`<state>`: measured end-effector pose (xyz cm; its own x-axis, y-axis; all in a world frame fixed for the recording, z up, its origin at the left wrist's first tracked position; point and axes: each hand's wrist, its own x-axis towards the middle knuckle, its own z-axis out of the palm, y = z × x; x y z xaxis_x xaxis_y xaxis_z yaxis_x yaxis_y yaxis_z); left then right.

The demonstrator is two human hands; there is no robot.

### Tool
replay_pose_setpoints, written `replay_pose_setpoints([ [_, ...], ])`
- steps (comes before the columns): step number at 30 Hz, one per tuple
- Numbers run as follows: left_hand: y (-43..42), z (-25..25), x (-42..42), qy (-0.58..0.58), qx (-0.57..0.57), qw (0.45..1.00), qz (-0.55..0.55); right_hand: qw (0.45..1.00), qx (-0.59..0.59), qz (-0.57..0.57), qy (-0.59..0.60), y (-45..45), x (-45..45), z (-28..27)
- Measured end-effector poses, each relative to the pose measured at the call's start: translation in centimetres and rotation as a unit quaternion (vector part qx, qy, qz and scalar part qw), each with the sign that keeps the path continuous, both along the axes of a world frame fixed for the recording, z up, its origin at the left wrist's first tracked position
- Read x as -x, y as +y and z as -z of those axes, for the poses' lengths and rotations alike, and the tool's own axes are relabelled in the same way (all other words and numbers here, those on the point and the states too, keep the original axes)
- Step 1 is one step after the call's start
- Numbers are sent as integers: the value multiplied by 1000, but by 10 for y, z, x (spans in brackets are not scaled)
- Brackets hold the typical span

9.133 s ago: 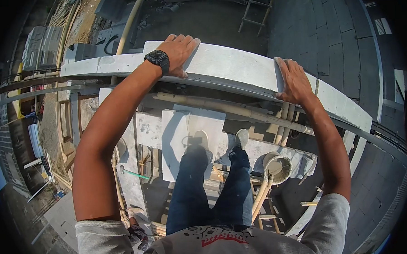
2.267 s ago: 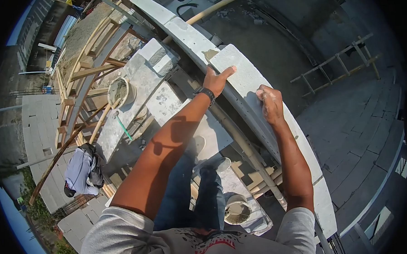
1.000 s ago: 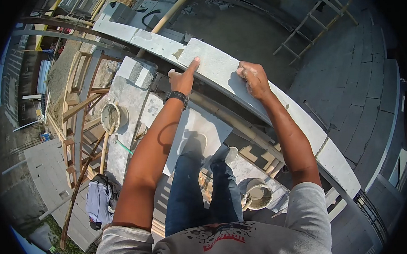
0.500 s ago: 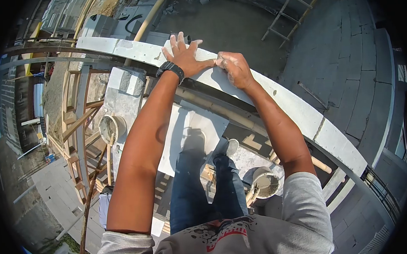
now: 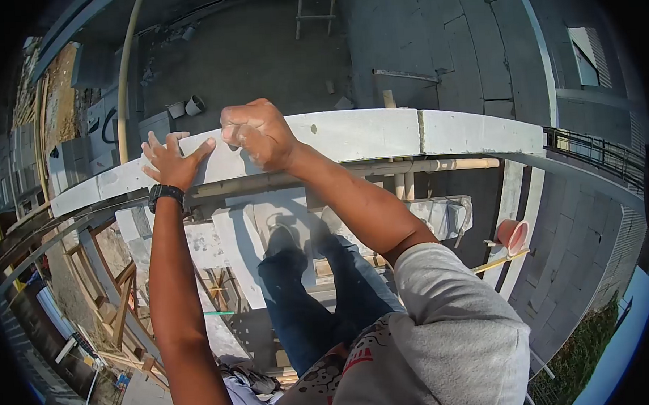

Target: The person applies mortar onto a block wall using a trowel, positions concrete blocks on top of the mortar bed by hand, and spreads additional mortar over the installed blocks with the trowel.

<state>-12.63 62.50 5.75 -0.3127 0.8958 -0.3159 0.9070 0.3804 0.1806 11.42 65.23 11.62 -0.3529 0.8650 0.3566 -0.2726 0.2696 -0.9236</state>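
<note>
A row of white wall blocks (image 5: 365,133) runs across the view in front of me, with a mortar joint (image 5: 421,132) right of centre. My left hand (image 5: 172,160) rests on the left part of the row, fingers and thumb spread; a dark watch (image 5: 166,196) is on that wrist. To its right, my right hand (image 5: 262,133) is closed in a dusty fist at the top of the blocks, with nothing showing out of it. Whether the fist presses on the block or hovers just over it is hard to tell.
Below me, my feet are on pale boards (image 5: 236,242). A bamboo pole (image 5: 453,165) runs under the row. A pinkish bucket (image 5: 512,235) is at right. Beyond the blocks lie a lower grey floor (image 5: 260,53), a ladder (image 5: 317,16) and a block wall (image 5: 470,44).
The view has turned and shifted right along the row. My right hand, earlier touching my left thumb, is now apart from it in a fist. My left hand stays spread on the blocks.
</note>
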Motion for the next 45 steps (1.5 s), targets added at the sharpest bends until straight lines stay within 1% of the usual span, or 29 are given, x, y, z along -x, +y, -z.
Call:
replay_pose_setpoints([
  [1,-1,-6,-7,13,-1,1000,-10,998,7,35,-54,2,-5,42],
  [2,-1,-6,-6,11,0,1000,-5,991,11,73,-108,6,-9,64],
  [3,1,-5,-3,12,-3,1000,-1,994,16,65,-85,12,-10,59],
  [5,-2,-2,-4,6,-5,1000,2,997,50,48,-47,-4,-17,43],
  [8,-2,-5,-5,-1,-12,1000,9,998,-9,46,-29,-21,-26,14],
  [9,-6,-5,-6,-1,-10,1000,13,995,-12,70,-65,-22,-33,35],
  [12,-2,-4,-5,8,-29,999,19,984,18,96,-147,-24,-39,63],
  [13,-4,-3,-5,11,-27,999,22,988,4,95,-124,-21,-35,70],
  [14,-4,-3,-5,13,-29,999,25,986,12,93,-135,-23,-37,75],
  [16,-3,-8,-8,30,-11,999,33,984,19,85,-153,-20,-38,68],
  [17,-4,-9,-10,44,-3,998,39,986,4,89,-138,-18,-39,64],
  [18,-6,-11,-13,59,9,997,43,987,46,91,-120,-15,-40,65],
  [20,-7,-13,-16,47,16,998,34,983,134,89,-85,-10,-39,68],
  [21,-7,-14,-16,46,19,998,34,987,123,95,-47,-8,-44,52],
  [24,-4,-14,-16,48,11,998,32,993,4,110,31,-7,-66,-12],
  [25,-5,-14,-17,48,8,998,33,990,-10,138,40,-10,-73,-26],
  [26,-7,-13,-16,47,7,998,33,986,18,166,-15,-12,-79,-2],
  [27,-7,-11,-14,47,3,998,34,978,43,193,-70,-12,-86,42],
  [28,-7,-10,-14,44,-4,998,33,965,64,219,-125,-11,-91,67],
  [30,-4,-13,-14,55,23,998,30,973,69,192,-110,-2,-95,64],
  [31,-4,-12,-16,60,18,998,28,974,85,181,-107,-10,-96,61],
  [32,-7,-12,-17,56,19,998,32,978,65,178,-83,-20,-95,59],
  [34,0,-11,-18,49,6,998,30,986,10,162,-33,-16,-82,19],
  [35,-5,-11,-15,48,8,998,27,989,6,144,-33,-20,-80,9],
  [38,-7,-13,-17,48,0,998,32,973,-1,175,-149,-20,-80,67],
  [39,-7,-15,-18,52,8,998,33,977,47,173,-118,-22,-75,66],
  [42,-6,-15,-17,43,8,998,33,973,96,187,-92,-22,-78,65],
  [43,-6,-15,-17,49,8,998,34,978,53,193,-58,-24,-77,45],
  [45,-3,-15,-18,44,-1,998,37,978,5,194,-78,-26,-79,38],
])
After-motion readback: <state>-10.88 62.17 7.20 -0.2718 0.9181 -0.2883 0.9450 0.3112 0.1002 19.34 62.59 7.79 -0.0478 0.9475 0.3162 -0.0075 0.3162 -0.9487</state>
